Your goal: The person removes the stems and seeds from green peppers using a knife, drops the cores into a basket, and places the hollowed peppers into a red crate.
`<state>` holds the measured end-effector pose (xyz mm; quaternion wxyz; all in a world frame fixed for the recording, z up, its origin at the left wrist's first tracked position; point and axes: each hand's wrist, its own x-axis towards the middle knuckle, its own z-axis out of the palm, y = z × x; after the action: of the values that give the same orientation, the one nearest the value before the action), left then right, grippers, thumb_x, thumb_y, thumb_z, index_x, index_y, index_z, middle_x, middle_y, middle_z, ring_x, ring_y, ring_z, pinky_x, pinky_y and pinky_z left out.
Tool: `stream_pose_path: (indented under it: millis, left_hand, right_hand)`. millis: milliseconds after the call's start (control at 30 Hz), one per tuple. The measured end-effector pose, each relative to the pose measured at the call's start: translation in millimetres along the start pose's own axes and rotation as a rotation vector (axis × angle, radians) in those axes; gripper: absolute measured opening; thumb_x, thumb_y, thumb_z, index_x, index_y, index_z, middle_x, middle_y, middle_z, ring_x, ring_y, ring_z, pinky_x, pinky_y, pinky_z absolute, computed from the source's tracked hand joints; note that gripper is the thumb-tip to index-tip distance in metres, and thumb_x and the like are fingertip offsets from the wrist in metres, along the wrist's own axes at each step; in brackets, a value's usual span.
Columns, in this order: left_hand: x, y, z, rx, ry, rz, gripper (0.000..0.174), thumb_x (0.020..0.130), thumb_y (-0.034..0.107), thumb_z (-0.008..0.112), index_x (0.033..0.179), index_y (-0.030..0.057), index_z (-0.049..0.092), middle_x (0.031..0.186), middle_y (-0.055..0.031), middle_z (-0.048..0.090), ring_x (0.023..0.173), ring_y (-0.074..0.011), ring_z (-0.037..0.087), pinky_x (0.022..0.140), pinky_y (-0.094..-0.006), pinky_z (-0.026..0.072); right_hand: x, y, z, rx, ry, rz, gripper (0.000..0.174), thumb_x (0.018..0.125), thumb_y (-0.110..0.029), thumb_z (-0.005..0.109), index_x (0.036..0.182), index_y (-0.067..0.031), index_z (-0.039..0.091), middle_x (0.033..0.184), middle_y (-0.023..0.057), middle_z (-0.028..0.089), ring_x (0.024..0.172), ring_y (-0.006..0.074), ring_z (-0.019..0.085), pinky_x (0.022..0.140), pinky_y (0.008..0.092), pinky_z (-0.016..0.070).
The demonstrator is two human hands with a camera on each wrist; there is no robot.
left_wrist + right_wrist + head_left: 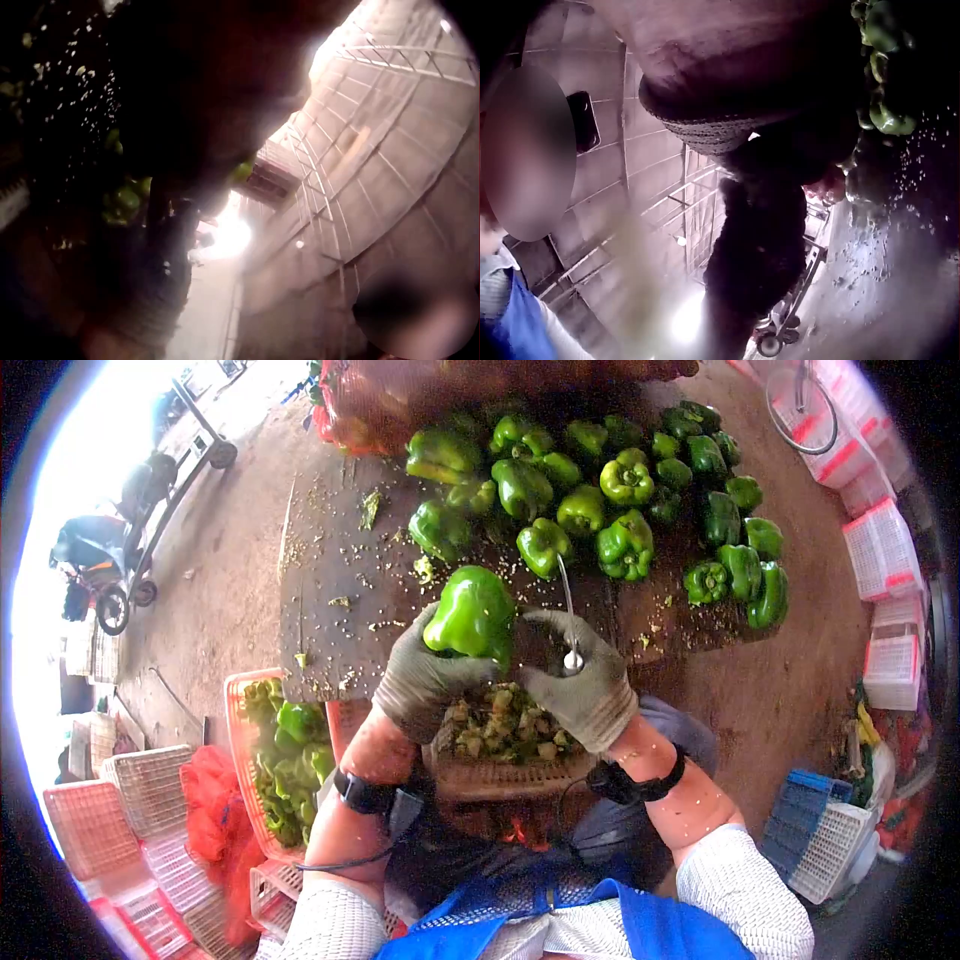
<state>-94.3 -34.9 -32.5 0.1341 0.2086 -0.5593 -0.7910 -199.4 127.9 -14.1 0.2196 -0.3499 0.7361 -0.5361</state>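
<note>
In the head view my left hand (pixel 425 678), in a grey work glove, grips a large green bell pepper (pixel 470 615) over the near edge of the table. Just to its right, my gloved right hand (pixel 585 685) holds a thin, curved metal tool (pixel 570 595) with a white end, its thin part pointing away from me. The right fingertips are close beside the held pepper. Below both hands sits a basket (pixel 520 785) of pepper cores and scraps (pixel 505 730). Both wrist views are dark, and the hands' grips are hidden there.
Many green peppers (pixel 582 510) are heaped on the far and right parts of the dark table (pixel 330 615), with seeds scattered at left. A red net sack (pixel 450 405) lies at the back. An orange crate (pixel 245 760) of peppers stands at left; stacked crates (pixel 885 550) line the right.
</note>
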Motion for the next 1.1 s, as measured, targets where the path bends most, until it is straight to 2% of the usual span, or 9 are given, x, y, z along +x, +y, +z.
stream_pose_path:
  millis: [100, 200, 400, 467, 633, 800, 833, 1067, 1100]
  left_hand:
    - [-5, -13, -5, 0.747, 0.157, 0.144, 0.065, 0.069, 0.023, 0.088, 0.123, 0.0070, 0.056, 0.100, -0.0077, 0.070, 0.085, -0.0158, 0.067, 0.077, -0.0317, 0.0547]
    - [-7, -45, 5, -0.071, 0.071, -0.114, 0.046, 0.084, 0.023, 0.067, 0.125, 0.0067, 0.055, 0.108, -0.0109, 0.066, 0.100, -0.0233, 0.064, 0.087, -0.0362, 0.0511]
    - [-30, -20, 8, 0.637, -0.359, -0.101, 0.047, 0.085, 0.007, 0.067, 0.130, 0.0056, 0.052, 0.121, -0.0079, 0.063, 0.110, -0.0168, 0.059, 0.096, -0.0331, 0.0482]
    - [-27, -2, 24, -0.921, -0.224, -0.966, 0.061, 0.071, -0.003, 0.079, 0.127, 0.0077, 0.056, 0.117, -0.0054, 0.066, 0.105, -0.0114, 0.060, 0.093, -0.0296, 0.0487]
    - [-42, -5, -8, 0.289, -0.810, -0.257, 0.045, 0.080, 0.019, 0.079, 0.118, 0.0052, 0.062, 0.110, -0.0075, 0.068, 0.100, -0.0167, 0.063, 0.091, -0.0326, 0.0501]
    - [-42, 12, -15, 0.311, -0.559, -0.427, 0.066, 0.060, 0.015, 0.090, 0.119, 0.0044, 0.061, 0.105, -0.0030, 0.067, 0.093, -0.0134, 0.062, 0.079, -0.0280, 0.0521]
    - [-45, 18, -22, 0.222, -0.432, -0.503, 0.089, 0.038, 0.038, 0.098, 0.113, 0.0055, 0.063, 0.109, -0.0029, 0.067, 0.101, -0.0154, 0.061, 0.090, -0.0304, 0.0493]
    - [-44, 1, -12, 0.375, -0.730, -0.202, 0.078, 0.066, 0.021, 0.090, 0.131, 0.0034, 0.050, 0.117, -0.0052, 0.063, 0.103, -0.0129, 0.060, 0.085, -0.0297, 0.0518]
    - [-40, -11, -12, 0.206, -0.677, -0.448, 0.077, 0.068, 0.022, 0.088, 0.132, 0.0032, 0.049, 0.117, -0.0055, 0.064, 0.103, -0.0133, 0.060, 0.085, -0.0308, 0.0517]
  right_hand:
    - [-5, 2, 1, 0.108, -0.068, 0.058, 0.063, 0.076, -0.009, 0.079, 0.130, -0.0017, 0.050, 0.115, 0.0097, 0.065, 0.100, 0.0162, 0.062, 0.090, 0.0305, 0.0509]
    - [0, 0, 4, 0.050, -0.058, -0.057, 0.076, 0.071, -0.022, 0.086, 0.133, -0.0018, 0.048, 0.123, 0.0127, 0.061, 0.107, 0.0205, 0.061, 0.095, 0.0331, 0.0488]
    - [-9, 11, 2, -0.035, -0.141, -0.081, 0.086, 0.066, -0.021, 0.087, 0.139, -0.0026, 0.043, 0.128, 0.0163, 0.059, 0.115, 0.0251, 0.059, 0.099, 0.0335, 0.0466]
    - [-14, 3, -1, -0.050, -0.268, -0.007, 0.086, 0.066, -0.018, 0.085, 0.139, -0.0026, 0.043, 0.128, 0.0164, 0.058, 0.115, 0.0252, 0.059, 0.099, 0.0329, 0.0464]
    - [-27, 2, 3, 0.088, -0.413, -0.030, 0.072, 0.068, -0.013, 0.082, 0.132, -0.0017, 0.052, 0.117, 0.0124, 0.065, 0.107, 0.0182, 0.062, 0.095, 0.0298, 0.0478]
    - [-9, 5, -13, 0.209, -0.389, 0.272, 0.055, 0.075, -0.013, 0.075, 0.126, -0.0039, 0.059, 0.111, 0.0097, 0.069, 0.102, 0.0140, 0.064, 0.091, 0.0283, 0.0508]
    - [-5, 10, -14, 0.301, -0.334, 0.413, 0.049, 0.077, -0.008, 0.070, 0.125, -0.0036, 0.060, 0.109, 0.0080, 0.070, 0.100, 0.0124, 0.064, 0.090, 0.0270, 0.0512]
    - [-1, 20, -25, 0.399, -0.073, 0.467, 0.042, 0.080, -0.009, 0.069, 0.121, -0.0020, 0.061, 0.106, 0.0074, 0.070, 0.091, 0.0119, 0.065, 0.081, 0.0254, 0.0534]
    - [-2, 22, -24, 0.386, -0.084, 0.465, 0.043, 0.081, -0.009, 0.067, 0.123, -0.0018, 0.060, 0.106, 0.0071, 0.069, 0.090, 0.0121, 0.065, 0.080, 0.0255, 0.0533]
